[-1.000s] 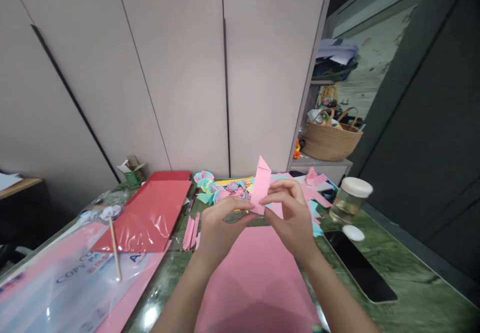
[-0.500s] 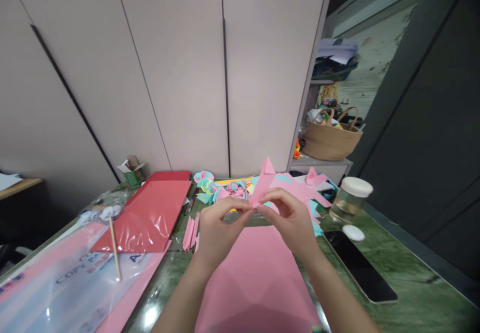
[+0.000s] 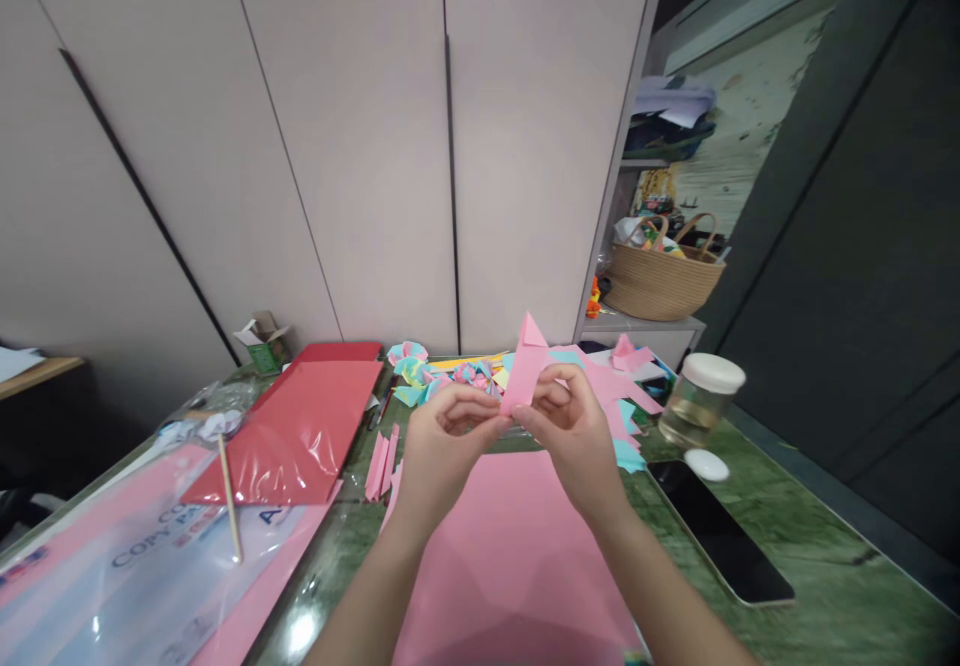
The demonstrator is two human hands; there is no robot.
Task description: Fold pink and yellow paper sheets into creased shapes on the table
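Note:
A folded strip of pink paper (image 3: 526,366) stands upright between my hands, its top end creased to a point. My left hand (image 3: 450,451) pinches the lower left corner between thumb and fingers. At the lower right edge, my right hand (image 3: 574,436) grips the strip, its thumb in front and fingers curled behind. Beneath both hands lies a large pink sheet (image 3: 517,556) on the green table. Several narrow folded pink strips (image 3: 381,464) rest left of my left hand. Behind the held strip are colourful folded paper pieces (image 3: 450,376).
To the left lie red plastic-wrapped sheets (image 3: 300,426), a copy-paper bag (image 3: 150,566) and a thin wooden stick (image 3: 230,501). A phone (image 3: 720,531), a round white lid (image 3: 706,465) and a white-capped jar (image 3: 701,401) sit on the right. Cabinet doors (image 3: 375,146) rise behind the table.
The pink paper strip has turned slightly and stands more upright. My right hand's fingers have curled further behind it, with the thumb now on its front.

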